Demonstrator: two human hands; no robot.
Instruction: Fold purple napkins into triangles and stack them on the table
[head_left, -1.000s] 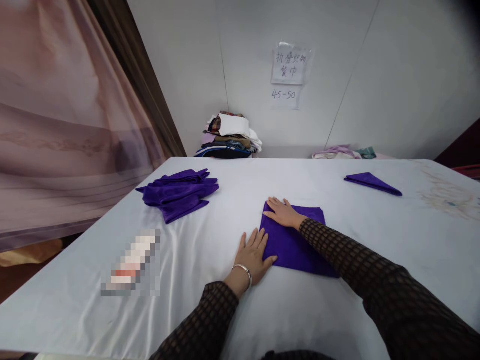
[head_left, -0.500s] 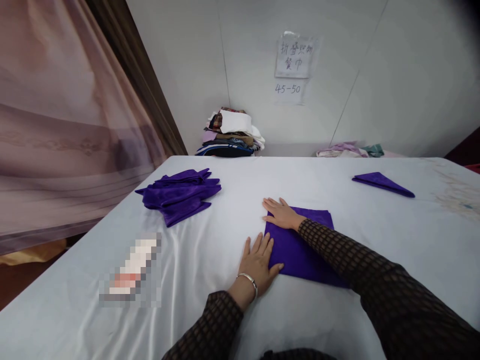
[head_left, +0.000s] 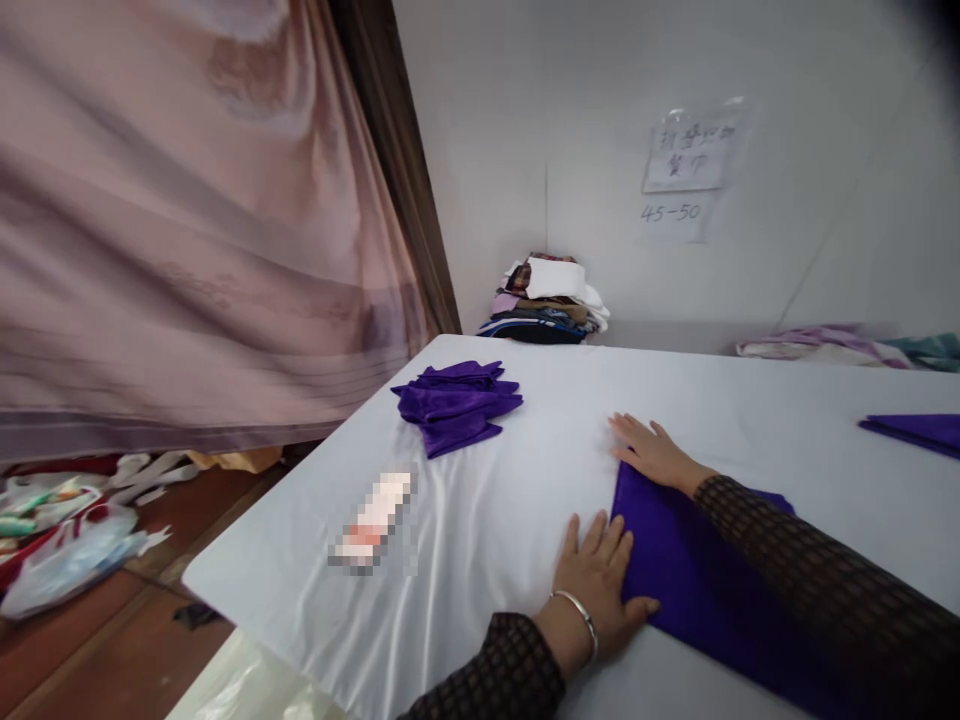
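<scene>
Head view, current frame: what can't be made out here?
All in the head view:
Flat purple napkin: right end hidden by the right sleeve.
Folded purple napkin: cut off by the right edge.
Pixelated item: identity masked by mosaic.
Upper wall sign: handwriting blurred.
Palms of the left hand and right hand: turned down, hidden by the hands' backs.

The white-covered table [head_left: 555, 420] bears purple cloths [head_left: 675, 560]: one flat, one folded, some bunched.

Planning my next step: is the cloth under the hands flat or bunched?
Flat: the purple cloth lies smooth on the white table, its near edge straight. Doubled or single, I cannot tell.
</scene>
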